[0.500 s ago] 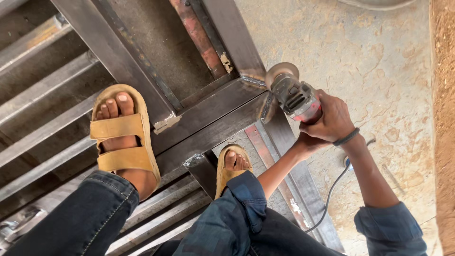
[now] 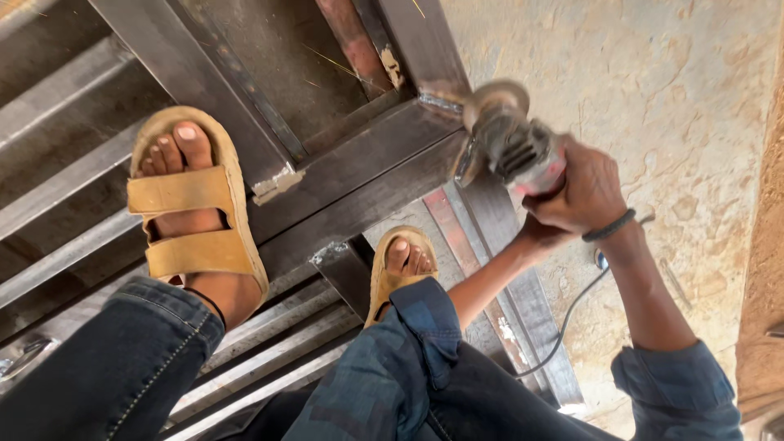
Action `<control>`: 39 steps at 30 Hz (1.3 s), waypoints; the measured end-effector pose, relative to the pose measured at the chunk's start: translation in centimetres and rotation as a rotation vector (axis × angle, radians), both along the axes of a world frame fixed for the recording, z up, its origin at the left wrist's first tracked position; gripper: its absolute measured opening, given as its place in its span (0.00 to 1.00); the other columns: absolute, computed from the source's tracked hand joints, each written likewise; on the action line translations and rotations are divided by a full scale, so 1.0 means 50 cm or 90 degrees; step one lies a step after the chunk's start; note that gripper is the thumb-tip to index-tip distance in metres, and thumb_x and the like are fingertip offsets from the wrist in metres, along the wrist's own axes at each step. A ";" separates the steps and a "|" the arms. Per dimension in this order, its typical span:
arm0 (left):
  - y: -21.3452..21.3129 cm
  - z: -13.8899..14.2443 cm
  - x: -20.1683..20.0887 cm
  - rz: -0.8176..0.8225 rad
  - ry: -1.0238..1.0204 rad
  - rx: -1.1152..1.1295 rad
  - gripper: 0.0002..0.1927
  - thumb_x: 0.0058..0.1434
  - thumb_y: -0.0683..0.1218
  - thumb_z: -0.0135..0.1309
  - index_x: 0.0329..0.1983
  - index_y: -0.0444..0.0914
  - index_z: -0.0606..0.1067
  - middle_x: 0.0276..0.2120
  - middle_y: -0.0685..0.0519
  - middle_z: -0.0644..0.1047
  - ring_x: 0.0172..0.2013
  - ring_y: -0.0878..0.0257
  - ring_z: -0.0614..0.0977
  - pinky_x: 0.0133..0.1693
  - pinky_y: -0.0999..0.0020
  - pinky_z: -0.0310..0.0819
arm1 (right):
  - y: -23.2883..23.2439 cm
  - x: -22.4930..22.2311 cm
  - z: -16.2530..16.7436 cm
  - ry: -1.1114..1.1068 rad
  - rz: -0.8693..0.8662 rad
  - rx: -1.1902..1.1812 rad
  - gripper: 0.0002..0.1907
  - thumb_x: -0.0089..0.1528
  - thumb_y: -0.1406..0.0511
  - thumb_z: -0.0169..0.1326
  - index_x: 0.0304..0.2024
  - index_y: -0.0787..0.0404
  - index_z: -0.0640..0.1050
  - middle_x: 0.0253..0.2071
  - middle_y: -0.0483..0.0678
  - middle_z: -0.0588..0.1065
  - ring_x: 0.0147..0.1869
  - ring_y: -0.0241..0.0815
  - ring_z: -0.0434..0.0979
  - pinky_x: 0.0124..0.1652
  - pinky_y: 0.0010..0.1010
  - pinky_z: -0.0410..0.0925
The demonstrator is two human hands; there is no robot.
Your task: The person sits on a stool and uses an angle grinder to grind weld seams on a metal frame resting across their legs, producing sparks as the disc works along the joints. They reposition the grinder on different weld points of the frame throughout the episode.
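Both my hands hold a grey and red angle grinder (image 2: 513,147). My right hand (image 2: 584,192), with a black band on the wrist, is wrapped round its rear body. My left hand (image 2: 539,233) grips it from below and is mostly hidden behind the right. The blurred disc (image 2: 494,98) sits at the welded corner of a dark steel frame (image 2: 367,163). A few thin sparks streak left over the inside of the frame.
My feet in tan sandals stand on the frame, the left (image 2: 192,212) on a bar and the right (image 2: 404,261) lower down. Steel bars (image 2: 65,188) lie at the left. The grinder's cable (image 2: 572,310) trails over the concrete floor (image 2: 653,82).
The grinder has shifted slightly up toward the frame corner, and sparks now show inside the frame. Both hands keep their grip and the feet have not moved.
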State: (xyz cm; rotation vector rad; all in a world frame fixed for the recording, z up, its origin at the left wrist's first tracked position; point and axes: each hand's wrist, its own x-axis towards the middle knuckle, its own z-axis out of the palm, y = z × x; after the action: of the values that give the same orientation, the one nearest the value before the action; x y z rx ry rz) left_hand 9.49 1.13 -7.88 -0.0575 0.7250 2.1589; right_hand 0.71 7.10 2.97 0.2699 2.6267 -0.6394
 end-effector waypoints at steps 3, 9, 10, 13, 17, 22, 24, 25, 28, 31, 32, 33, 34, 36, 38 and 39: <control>0.009 -0.019 -0.014 -0.011 0.118 -0.053 0.34 0.60 0.40 0.65 0.67 0.34 0.64 0.61 0.47 0.70 0.62 0.58 0.72 0.67 0.59 0.71 | -0.003 0.004 -0.002 0.034 0.018 -0.020 0.38 0.42 0.58 0.68 0.54 0.61 0.75 0.35 0.57 0.77 0.40 0.62 0.79 0.42 0.46 0.71; 0.013 0.001 0.003 0.047 -0.090 0.064 0.44 0.55 0.43 0.66 0.73 0.39 0.58 0.66 0.52 0.66 0.66 0.60 0.69 0.67 0.63 0.67 | -0.005 0.007 0.001 -0.030 0.024 -0.029 0.35 0.40 0.58 0.68 0.49 0.59 0.77 0.33 0.56 0.79 0.38 0.59 0.81 0.41 0.45 0.72; 0.017 -0.001 0.001 0.045 -0.087 0.058 0.45 0.54 0.43 0.66 0.73 0.39 0.57 0.66 0.52 0.66 0.66 0.60 0.69 0.67 0.63 0.67 | 0.000 0.007 -0.001 -0.026 0.018 -0.033 0.34 0.41 0.57 0.68 0.49 0.59 0.77 0.33 0.56 0.79 0.38 0.58 0.81 0.41 0.44 0.73; 0.025 -0.003 -0.005 0.037 -0.057 0.038 0.46 0.53 0.43 0.67 0.73 0.38 0.57 0.67 0.51 0.66 0.66 0.59 0.68 0.67 0.62 0.67 | 0.016 0.002 -0.006 0.026 -0.014 -0.033 0.35 0.42 0.57 0.68 0.50 0.60 0.75 0.35 0.55 0.78 0.38 0.56 0.81 0.42 0.43 0.74; 0.027 -0.002 0.005 0.039 -0.048 0.030 0.48 0.51 0.44 0.68 0.73 0.38 0.56 0.67 0.51 0.65 0.67 0.58 0.68 0.67 0.61 0.67 | 0.021 0.010 -0.003 -0.012 0.035 -0.037 0.35 0.41 0.58 0.69 0.50 0.60 0.77 0.34 0.57 0.79 0.39 0.60 0.81 0.41 0.45 0.73; 0.039 0.002 0.022 0.026 -0.109 0.054 0.50 0.51 0.45 0.69 0.74 0.39 0.56 0.68 0.50 0.65 0.67 0.57 0.68 0.68 0.60 0.66 | 0.019 0.015 0.004 -0.033 0.013 0.012 0.35 0.41 0.57 0.70 0.48 0.62 0.76 0.34 0.57 0.78 0.39 0.59 0.81 0.42 0.44 0.73; 0.044 -0.001 0.020 0.019 -0.165 0.123 0.48 0.54 0.46 0.69 0.75 0.40 0.56 0.69 0.51 0.65 0.68 0.58 0.68 0.70 0.60 0.64 | 0.020 0.016 0.005 -0.014 -0.004 0.004 0.36 0.42 0.57 0.69 0.51 0.62 0.76 0.35 0.56 0.79 0.40 0.59 0.81 0.42 0.44 0.73; 0.045 -0.002 0.018 0.017 -0.191 0.157 0.47 0.55 0.47 0.69 0.75 0.40 0.57 0.69 0.51 0.65 0.69 0.58 0.68 0.70 0.61 0.64 | 0.020 0.016 0.006 -0.003 -0.012 0.000 0.36 0.43 0.57 0.69 0.52 0.62 0.76 0.36 0.56 0.79 0.41 0.59 0.81 0.43 0.44 0.73; 0.041 0.001 0.008 0.045 -0.164 0.170 0.44 0.57 0.46 0.68 0.73 0.39 0.58 0.68 0.51 0.66 0.69 0.59 0.68 0.72 0.61 0.63 | 0.018 0.015 0.008 -0.013 0.056 -0.047 0.38 0.37 0.58 0.70 0.50 0.61 0.77 0.35 0.56 0.80 0.38 0.59 0.82 0.42 0.45 0.74; 0.034 0.006 0.005 0.074 -0.015 0.046 0.43 0.55 0.43 0.68 0.71 0.36 0.60 0.66 0.49 0.67 0.68 0.58 0.69 0.70 0.60 0.64 | 0.014 0.008 0.010 -0.012 0.023 -0.057 0.33 0.40 0.57 0.70 0.46 0.60 0.76 0.35 0.55 0.80 0.40 0.58 0.82 0.43 0.44 0.75; 0.033 0.008 0.002 0.040 -0.024 0.032 0.44 0.55 0.43 0.68 0.72 0.36 0.59 0.67 0.49 0.67 0.68 0.57 0.68 0.70 0.60 0.65 | 0.013 0.005 0.010 0.000 0.013 -0.031 0.35 0.41 0.57 0.70 0.49 0.61 0.76 0.35 0.56 0.79 0.40 0.59 0.82 0.43 0.45 0.74; 0.032 0.010 -0.001 0.005 -0.032 0.020 0.44 0.55 0.43 0.67 0.73 0.36 0.59 0.68 0.49 0.66 0.68 0.57 0.68 0.70 0.59 0.65 | 0.012 0.000 0.010 0.013 0.001 -0.002 0.37 0.41 0.57 0.71 0.51 0.62 0.75 0.36 0.57 0.79 0.40 0.60 0.81 0.42 0.46 0.73; 0.032 0.013 -0.004 0.012 -0.136 0.082 0.44 0.56 0.43 0.67 0.72 0.37 0.59 0.68 0.49 0.66 0.67 0.57 0.69 0.69 0.60 0.65 | 0.013 -0.005 0.010 0.029 -0.010 0.029 0.39 0.42 0.57 0.71 0.53 0.63 0.75 0.36 0.57 0.78 0.40 0.62 0.80 0.41 0.47 0.73; 0.035 0.016 -0.011 0.034 -0.342 0.201 0.42 0.57 0.44 0.68 0.71 0.38 0.60 0.66 0.48 0.67 0.66 0.57 0.69 0.67 0.60 0.66 | 0.017 -0.014 0.013 0.010 0.001 0.009 0.36 0.41 0.56 0.71 0.50 0.62 0.75 0.35 0.57 0.78 0.40 0.61 0.80 0.41 0.47 0.73; 0.040 0.015 -0.016 0.061 -0.545 0.321 0.40 0.59 0.45 0.68 0.70 0.38 0.61 0.64 0.48 0.67 0.65 0.57 0.69 0.66 0.60 0.67 | 0.020 -0.020 0.016 -0.019 0.008 -0.013 0.34 0.41 0.56 0.71 0.47 0.61 0.76 0.33 0.57 0.79 0.39 0.61 0.81 0.41 0.46 0.73; 0.041 0.013 -0.018 0.075 -0.645 0.383 0.39 0.60 0.45 0.68 0.70 0.39 0.61 0.64 0.47 0.67 0.64 0.57 0.70 0.65 0.61 0.68 | 0.021 -0.021 0.018 -0.037 0.010 -0.023 0.33 0.40 0.57 0.71 0.46 0.60 0.76 0.33 0.57 0.79 0.38 0.60 0.81 0.40 0.46 0.74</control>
State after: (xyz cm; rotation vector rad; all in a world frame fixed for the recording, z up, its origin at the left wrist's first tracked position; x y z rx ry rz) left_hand 8.60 3.21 -7.22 -0.8115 -0.5085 2.0051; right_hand -0.35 8.16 3.87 0.2525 2.5571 -0.6638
